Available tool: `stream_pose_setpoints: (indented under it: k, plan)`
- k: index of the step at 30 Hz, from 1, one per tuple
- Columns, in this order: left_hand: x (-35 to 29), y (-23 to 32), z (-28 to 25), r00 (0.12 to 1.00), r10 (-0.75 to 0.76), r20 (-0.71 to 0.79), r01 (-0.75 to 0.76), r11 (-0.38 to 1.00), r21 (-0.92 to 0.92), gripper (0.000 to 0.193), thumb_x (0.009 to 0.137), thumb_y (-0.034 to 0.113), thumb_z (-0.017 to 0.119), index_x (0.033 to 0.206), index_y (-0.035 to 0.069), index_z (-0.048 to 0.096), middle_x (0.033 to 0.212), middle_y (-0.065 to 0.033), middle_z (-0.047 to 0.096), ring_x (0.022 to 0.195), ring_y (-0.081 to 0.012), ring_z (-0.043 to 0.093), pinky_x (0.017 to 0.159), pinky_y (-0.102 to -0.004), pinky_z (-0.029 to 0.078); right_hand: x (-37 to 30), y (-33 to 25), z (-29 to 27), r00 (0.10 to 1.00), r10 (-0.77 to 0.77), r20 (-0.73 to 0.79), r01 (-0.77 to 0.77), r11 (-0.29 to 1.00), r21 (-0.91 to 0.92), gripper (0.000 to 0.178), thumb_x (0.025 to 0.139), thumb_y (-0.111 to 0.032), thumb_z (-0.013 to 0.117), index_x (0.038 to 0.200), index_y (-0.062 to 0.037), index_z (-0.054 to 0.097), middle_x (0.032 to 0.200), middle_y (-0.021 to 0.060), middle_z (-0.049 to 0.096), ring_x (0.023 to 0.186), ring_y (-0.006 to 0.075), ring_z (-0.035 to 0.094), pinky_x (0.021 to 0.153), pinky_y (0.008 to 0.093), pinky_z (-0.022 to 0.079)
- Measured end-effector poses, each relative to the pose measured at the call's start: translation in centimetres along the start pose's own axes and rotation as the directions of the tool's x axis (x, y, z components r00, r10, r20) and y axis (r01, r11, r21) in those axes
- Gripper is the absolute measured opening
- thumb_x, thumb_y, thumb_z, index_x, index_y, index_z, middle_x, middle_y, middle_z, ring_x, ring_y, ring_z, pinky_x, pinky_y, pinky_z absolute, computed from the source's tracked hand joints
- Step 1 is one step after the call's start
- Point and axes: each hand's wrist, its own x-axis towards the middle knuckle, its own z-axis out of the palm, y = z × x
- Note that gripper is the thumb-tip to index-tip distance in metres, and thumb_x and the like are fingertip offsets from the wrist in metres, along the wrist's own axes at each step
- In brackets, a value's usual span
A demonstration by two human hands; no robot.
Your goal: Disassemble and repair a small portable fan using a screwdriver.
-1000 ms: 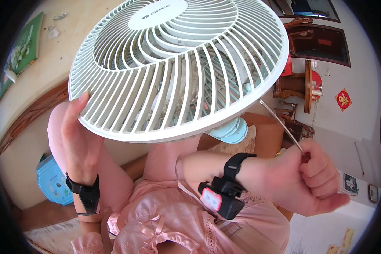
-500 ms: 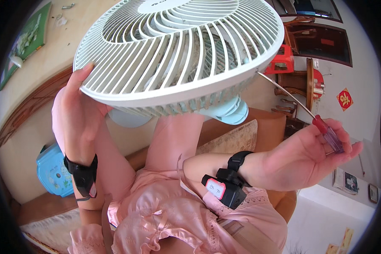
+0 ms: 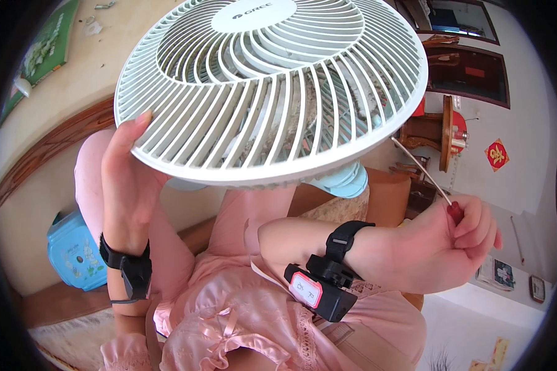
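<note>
A white electric fan (image 3: 254, 139) with a dusty slatted grille lies tilted across my view, above my lap. My left hand (image 3: 130, 167) grips its left rim, the thumb on top and the other fingers hidden underneath. In my right hand (image 3: 458, 238) is a screwdriver with a red handle (image 3: 455, 212), mostly covered by my closed fingers. Its long thin metal shaft (image 3: 422, 167) points up to the left, and the tip meets the right side of the fan's rim. Light blue fan parts (image 3: 346, 180) show below the grille.
A blue plastic stool (image 3: 77, 253) is at the left, near a brown sofa (image 3: 380, 191). At the upper left lies a green illustrated board (image 3: 46, 52) on a pale surface. A wooden table (image 3: 447, 133) stands at the far right, beneath dark framed panels (image 3: 467, 68).
The fan's face has tipped more toward me and shifted slightly down and right. My right hand has turned and closed further around the screwdriver handle, moving a little left.
</note>
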Motion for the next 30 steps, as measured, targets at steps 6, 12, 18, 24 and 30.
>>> stream_pose_setpoints:
  k: [6,12,18,24,30]
  plan:
    - [0.2,0.0,-0.5,0.993,-0.003,0.115,0.011,0.998,-0.067,0.008,0.082,0.008,0.056,0.08,0.001,0.056,0.084,-0.0087,0.062,0.076,-0.0157,0.059,0.069,-0.028,0.047,1.3,0.1,0.3,0.989,0.059,0.139,-0.053,0.998,-0.043,0.012,0.087,0.002,0.038,0.093,-0.0066,0.043,0.05,-0.0052,0.026,0.042,0.0065,0.022,0.043,0.0206,0.021]
    - [1.5,0.6,-2.6,0.985,-0.01,0.175,0.016,0.999,-0.035,0.03,0.084,0.016,0.053,0.105,-0.005,0.052,0.102,-0.0126,0.061,0.091,-0.02,0.06,0.082,-0.0311,0.047,1.8,0.9,-0.1,0.928,0.148,0.343,-0.195,0.975,0.108,0.009,0.086,0.003,0.038,0.087,-0.0043,0.044,0.055,-0.0037,0.035,0.045,0.0072,0.029,0.047,0.0225,0.029]
    - [2.0,-0.3,-2.4,0.998,0.068,-0.004,-0.068,0.993,-0.093,0.039,0.083,0.017,0.055,0.113,-0.008,0.05,0.104,-0.0132,0.061,0.088,-0.0206,0.062,0.076,-0.0294,0.049,-0.2,2.2,0.1,0.957,-0.209,0.203,0.223,0.973,-0.052,0.017,0.091,-0.011,0.047,0.104,0.0002,0.051,0.087,0.0083,0.05,0.084,0.019,0.05,0.079,0.0313,0.04]
    - [2.3,-0.6,-2.7,0.997,0.029,0.076,-0.028,1.0,-0.014,0.038,0.084,0.017,0.055,0.114,-0.006,0.049,0.108,-0.0142,0.06,0.092,-0.0222,0.061,0.077,-0.0328,0.049,-0.2,-0.5,-0.6,0.954,-0.14,0.264,0.244,0.876,-0.417,0.019,0.091,-0.005,0.043,0.107,0.0,0.05,0.091,0.011,0.051,0.091,0.0233,0.05,0.084,0.036,0.04]
    - [2.1,0.2,-3.4,0.989,0.018,0.147,-0.01,0.999,-0.049,0.042,0.084,0.017,0.055,0.117,-0.008,0.046,0.111,-0.0163,0.058,0.095,-0.0259,0.06,0.08,-0.0375,0.05,-1.4,0.0,0.7,0.993,-0.015,0.12,0.026,0.996,-0.087,0.012,0.087,0.001,0.034,0.087,-0.0045,0.045,0.075,0.0051,0.041,0.072,0.0188,0.041,0.07,0.0314,0.036]
